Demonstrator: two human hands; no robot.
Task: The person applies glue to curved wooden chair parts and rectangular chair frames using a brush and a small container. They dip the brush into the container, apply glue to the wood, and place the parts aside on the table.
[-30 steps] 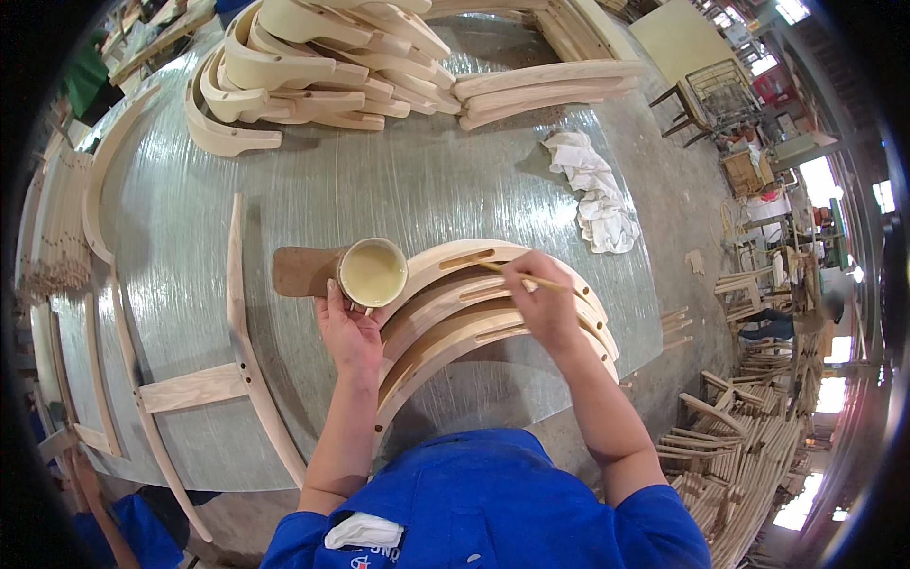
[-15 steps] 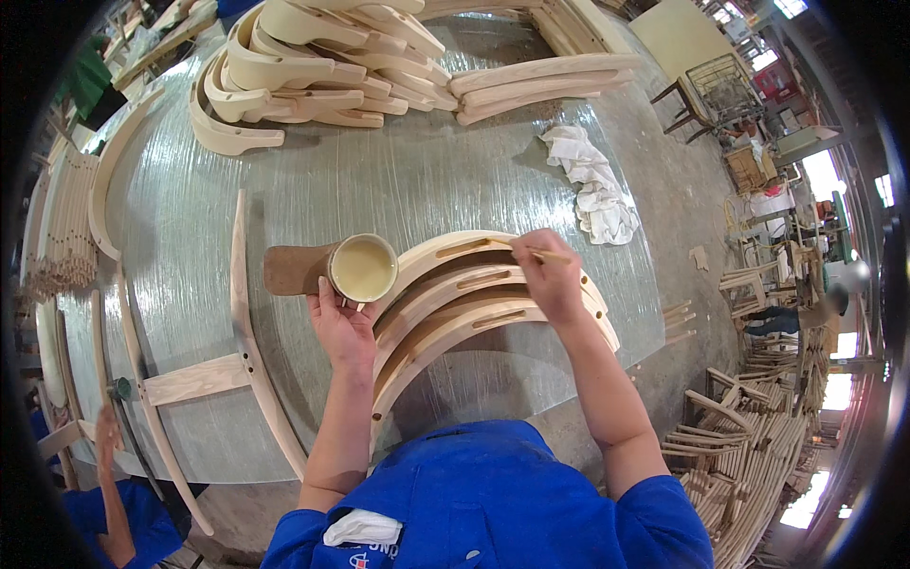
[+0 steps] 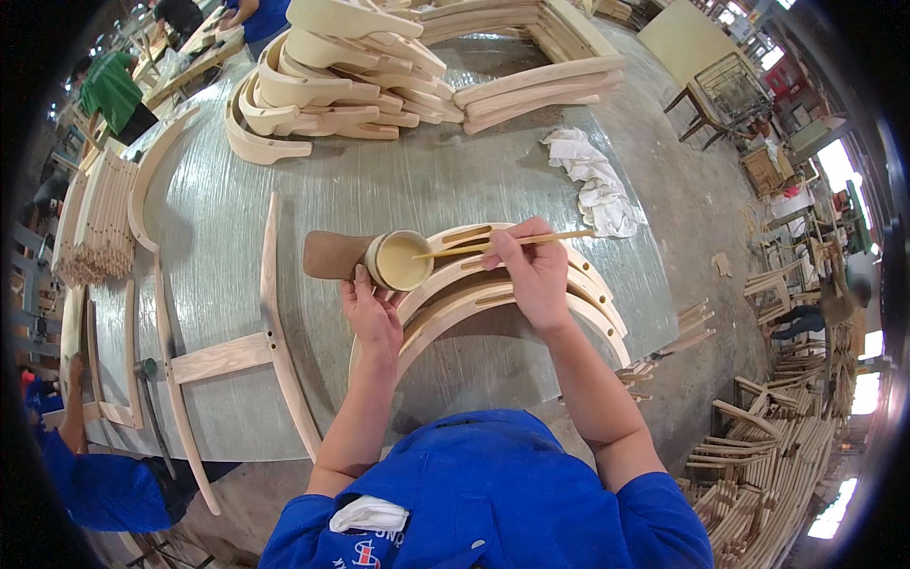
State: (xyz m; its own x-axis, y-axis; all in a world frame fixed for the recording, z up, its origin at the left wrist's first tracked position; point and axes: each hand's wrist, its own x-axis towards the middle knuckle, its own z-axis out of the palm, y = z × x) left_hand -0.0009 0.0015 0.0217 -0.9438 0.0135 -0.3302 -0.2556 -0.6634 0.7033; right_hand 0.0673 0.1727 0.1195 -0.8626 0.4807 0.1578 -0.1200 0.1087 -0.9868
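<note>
My left hand [image 3: 373,318] is wrapped round the underside of a round cup of pale yellow liquid [image 3: 402,262], which has a flat brown handle [image 3: 334,255] pointing left. The cup is tilted a little toward my right. Between the fingers of my right hand [image 3: 534,275] is a thin wooden stick [image 3: 559,236], its tip in the cup at the liquid. Below both hands, several curved wooden pieces [image 3: 498,288] lie side by side on the table, with long slots and round holes in their upper faces. My right hand is over these pieces.
Stacked curved wooden parts [image 3: 322,81] stand at the far side of the film-covered table [image 3: 455,175]. A crumpled white cloth [image 3: 592,180] lies far right, an H-shaped wooden frame [image 3: 223,358] at left. A co-worker in blue [image 3: 109,488] is at the lower left.
My right hand has brought the stick from a slot in the farthest curved piece leftward into the cup. The cup now tips toward the stick. The whole view has shifted slightly.
</note>
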